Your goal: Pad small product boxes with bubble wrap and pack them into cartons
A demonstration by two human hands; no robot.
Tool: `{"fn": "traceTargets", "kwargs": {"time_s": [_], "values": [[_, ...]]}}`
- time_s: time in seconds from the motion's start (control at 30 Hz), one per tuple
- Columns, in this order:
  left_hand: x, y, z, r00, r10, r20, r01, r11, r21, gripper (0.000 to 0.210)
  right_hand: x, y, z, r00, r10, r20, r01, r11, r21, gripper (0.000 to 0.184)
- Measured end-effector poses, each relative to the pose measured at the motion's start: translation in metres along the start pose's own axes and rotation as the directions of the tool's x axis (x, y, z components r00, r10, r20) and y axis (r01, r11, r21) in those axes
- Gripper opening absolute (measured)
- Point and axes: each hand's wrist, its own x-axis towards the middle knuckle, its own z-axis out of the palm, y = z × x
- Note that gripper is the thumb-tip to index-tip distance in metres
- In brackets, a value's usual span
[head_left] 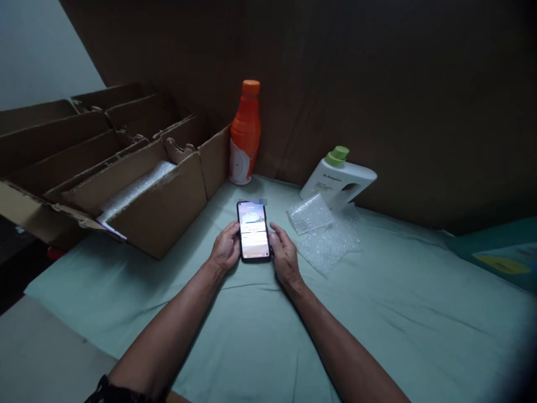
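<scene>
A smartphone [254, 232] with a dark case and a lit screen is held upright between both hands, in the middle of the view. My left hand [226, 246] grips its left edge, thumb along the side. On the opposite edge my right hand [285, 253] is closed around the phone, with its thumb near the screen's border. The fingers behind the phone are hidden. To the right of my right hand, sheets of bubble wrap [331, 240] lie on the pale green cloth [260, 336].
A divided cardboard box [168, 207] stands at the left, bubble wrap in one compartment. Behind the phone are an orange bottle [246, 134] and a white jug with a green cap [339, 182]. A brown panel [377, 84] rises at the back; a green package [503, 257] sits far right.
</scene>
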Motion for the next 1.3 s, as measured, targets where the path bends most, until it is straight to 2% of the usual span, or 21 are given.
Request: {"fn": "traceTargets", "kwargs": {"time_s": [0.1, 0.23, 0.37, 0.47, 0.6, 0.7, 0.83, 0.93, 1.1, 1.3], "values": [[0.001, 0.002, 0.001, 1.0, 0.006, 0.017, -0.006, 1.0, -0.019, 0.007, 0.0, 0.001, -0.005, 0.992, 0.11, 0.06, -0.114, 0.991, 0.066, 0.053], [0.003, 0.004, 0.0, 1.0, 0.014, 0.028, -0.013, 0.999, -0.036, 0.008, 0.003, -0.008, -0.017, 0.964, 0.143, 0.224, -0.154, 0.987, 0.036, 0.042], [0.005, 0.005, -0.002, 0.999, 0.016, 0.036, -0.015, 0.999, -0.044, 0.01, 0.008, -0.016, -0.029, 0.863, 0.163, 0.478, -0.178, 0.984, -0.014, 0.047], [0.006, 0.003, -0.003, 0.999, 0.013, 0.037, -0.011, 0.999, -0.052, 0.011, 0.009, -0.015, -0.032, 0.824, 0.191, 0.534, -0.242, 0.97, 0.025, 0.053], [0.009, -0.002, 0.0, 1.0, 0.002, 0.027, 0.0, 0.998, -0.069, 0.013, 0.009, -0.014, -0.031, 0.838, 0.255, 0.482, -0.336, 0.938, 0.088, 0.055], [0.009, -0.006, 0.002, 1.0, 0.011, 0.003, -0.011, 0.997, -0.076, 0.017, 0.022, -0.019, -0.025, 0.872, 0.325, 0.366, -0.396, 0.908, 0.135, 0.049], [0.003, -0.013, 0.005, 0.998, 0.032, -0.048, -0.036, 0.996, -0.084, 0.022, 0.062, -0.027, -0.009, 0.905, 0.361, 0.226, -0.399, 0.905, 0.149, 0.021], [-0.002, -0.016, 0.006, 0.996, 0.033, -0.089, -0.041, 0.995, -0.095, 0.035, 0.098, -0.028, 0.004, 0.922, 0.352, 0.158, -0.375, 0.916, 0.145, 0.012], [-0.002, -0.019, 0.008, 0.995, 0.013, -0.102, -0.023, 0.995, -0.101, 0.057, 0.133, -0.019, 0.022, 0.946, 0.325, 0.013, -0.324, 0.938, 0.123, 0.013], [0.002, -0.021, 0.009, 0.996, 0.031, -0.089, -0.037, 0.997, -0.071, 0.061, 0.12, -0.005, 0.033, 0.976, 0.206, -0.068, -0.203, 0.978, 0.054, 0.028]]}}
